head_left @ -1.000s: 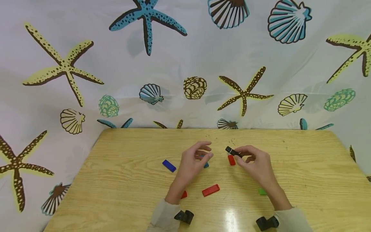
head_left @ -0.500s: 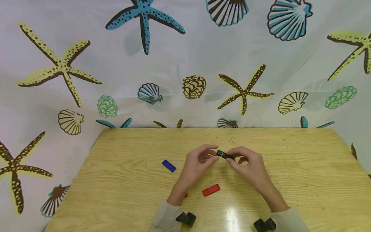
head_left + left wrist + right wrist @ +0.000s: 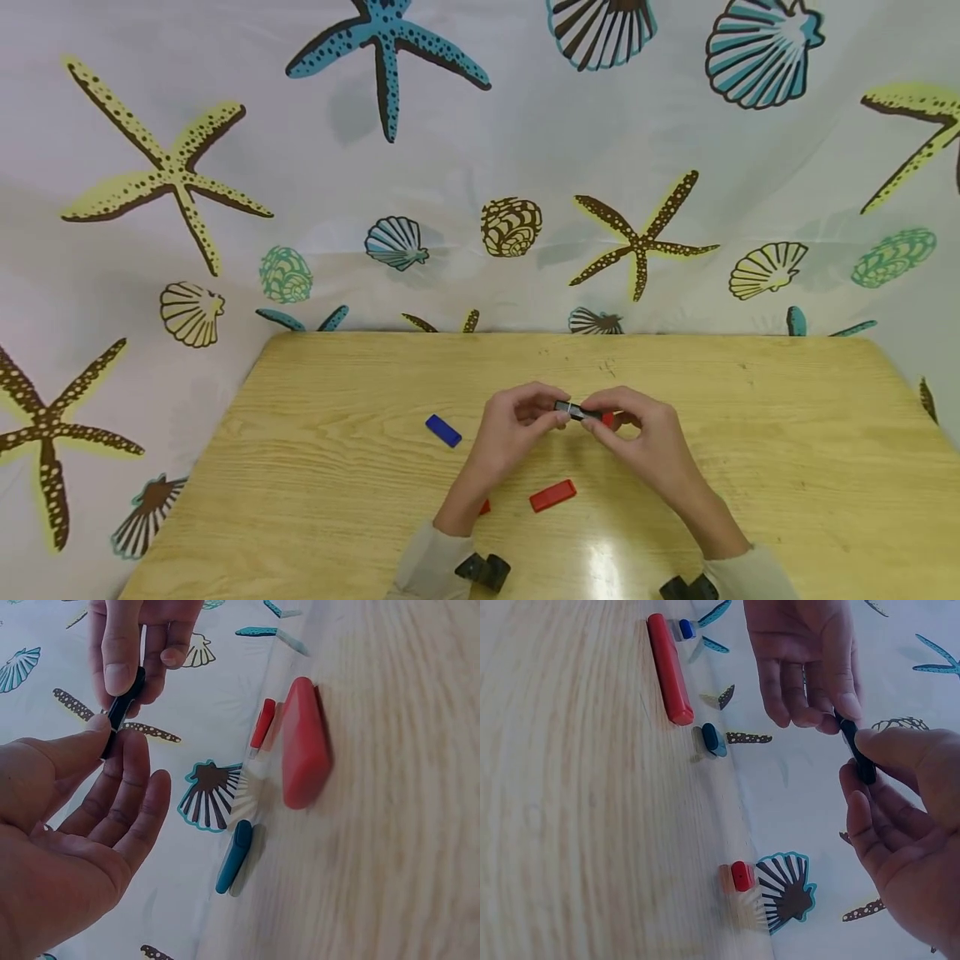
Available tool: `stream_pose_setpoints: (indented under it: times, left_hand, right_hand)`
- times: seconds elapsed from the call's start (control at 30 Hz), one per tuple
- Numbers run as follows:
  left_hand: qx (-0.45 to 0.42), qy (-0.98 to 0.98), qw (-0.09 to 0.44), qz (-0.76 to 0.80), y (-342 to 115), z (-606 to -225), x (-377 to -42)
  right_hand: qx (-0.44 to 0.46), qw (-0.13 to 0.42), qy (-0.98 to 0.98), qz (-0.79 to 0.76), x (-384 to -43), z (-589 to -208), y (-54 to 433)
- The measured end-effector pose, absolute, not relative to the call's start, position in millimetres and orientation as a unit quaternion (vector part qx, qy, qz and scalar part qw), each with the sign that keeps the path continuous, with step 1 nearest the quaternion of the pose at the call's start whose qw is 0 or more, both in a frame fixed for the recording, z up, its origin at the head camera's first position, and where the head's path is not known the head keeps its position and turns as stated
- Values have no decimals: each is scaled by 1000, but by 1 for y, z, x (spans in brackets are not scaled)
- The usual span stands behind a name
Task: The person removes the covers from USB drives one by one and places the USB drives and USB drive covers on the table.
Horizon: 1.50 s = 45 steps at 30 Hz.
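Both hands meet over the table with a small black capped stick (image 3: pixel 576 411) between them, much like a USB stick, with a pale band near its left end. My left hand (image 3: pixel 517 421) (image 3: pixel 90 832) pinches that end between thumb and fingertips. The other end is pinched by my right hand (image 3: pixel 641 425) (image 3: pixel 907 817), thumb along its side. A red piece (image 3: pixel 608 419) lies behind the right hand's fingers, partly covered. In the left wrist view a teal piece (image 3: pixel 235 856) and a small red piece (image 3: pixel 262 724) lie beyond a larger red bar (image 3: pixel 304 742).
On the wooden table (image 3: pixel 337 492) a blue bar (image 3: pixel 443 431) lies left of the hands. Nearer the front is a red bar (image 3: pixel 552 495), and another red piece (image 3: pixel 485 507) peeks out beside the left wrist. A patterned cloth (image 3: pixel 450 167) hangs behind the table.
My right hand has brought the black stick leftward. My left hand has moved slightly right and now pinches the stick's banded end. The green and teal pieces seen earlier are hidden in the head view.
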<state>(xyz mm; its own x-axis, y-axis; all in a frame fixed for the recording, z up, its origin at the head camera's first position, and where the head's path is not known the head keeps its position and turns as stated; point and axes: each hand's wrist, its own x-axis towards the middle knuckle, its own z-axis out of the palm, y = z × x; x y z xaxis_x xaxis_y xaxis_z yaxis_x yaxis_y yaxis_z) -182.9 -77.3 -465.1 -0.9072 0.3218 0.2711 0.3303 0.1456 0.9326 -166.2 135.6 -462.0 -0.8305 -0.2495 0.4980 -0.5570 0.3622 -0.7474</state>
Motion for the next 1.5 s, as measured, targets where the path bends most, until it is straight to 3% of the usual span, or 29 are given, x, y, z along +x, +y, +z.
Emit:
stream_pose_setpoints:
  times: [0.67, 1.03, 1.5]
  left_hand:
    - [-194, -749, 2, -634, -80, -461, -181]
    - [-196, -748, 6, -634, -90, -453, -179]
    - [-208, -752, 15, -625, -91, -450, -181]
  right_hand:
    - [295, 176, -805, 483, -173, -456, 140]
    - [304, 152, -800, 495, -177, -452, 140]
    - [317, 163, -795, 490, -177, -448, 142]
